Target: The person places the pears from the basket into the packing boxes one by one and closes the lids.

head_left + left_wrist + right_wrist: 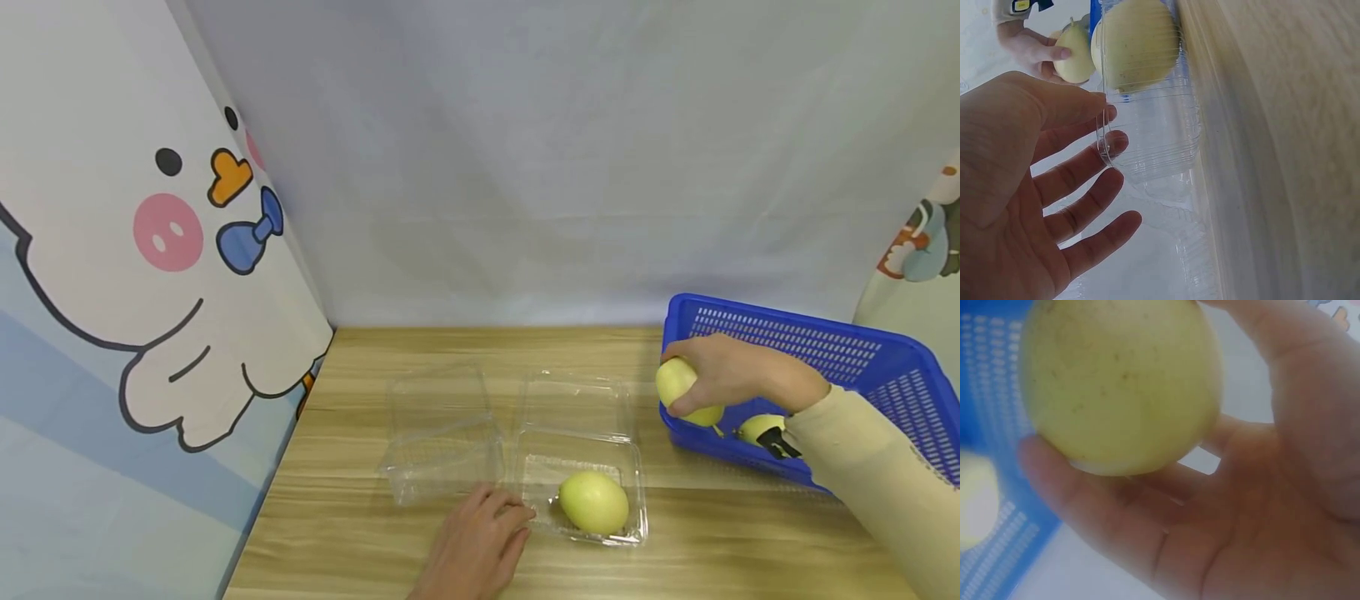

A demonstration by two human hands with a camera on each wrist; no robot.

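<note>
Right hand [716, 379] curled round a yellow-green pear [677, 381], thumb on one side, fingers on the other, held over the near-left part of the blue basket [896, 340]; right wrist view shows the same grip close up, pear filling the gap between thumb and fingers. Second pear [752, 428] in the basket, under the right wrist, partly hidden by the black wrist device [778, 442] and cream sleeve [862, 467]. Left hand [476, 542] fairly wide, fingers spread and loosely bent, tips at the near-left edge of a clear plastic container [536, 475]; left wrist view has thumb and fingertips at its rim, cannot tell how firm the contact is. Third pear [594, 502] lies on its side in that container, right of the left hand, left of and nearer the person than the right hand. Container's lid [573, 404] is folded open, beyond the left hand. Another clear container [442, 475], also open, just beyond the left hand and slightly to its left. Wood-grain table [322, 525] under both; pale backdrop [487, 167] beyond the hands, cartoon-print cloth [67, 125] far left of the left hand.
</note>
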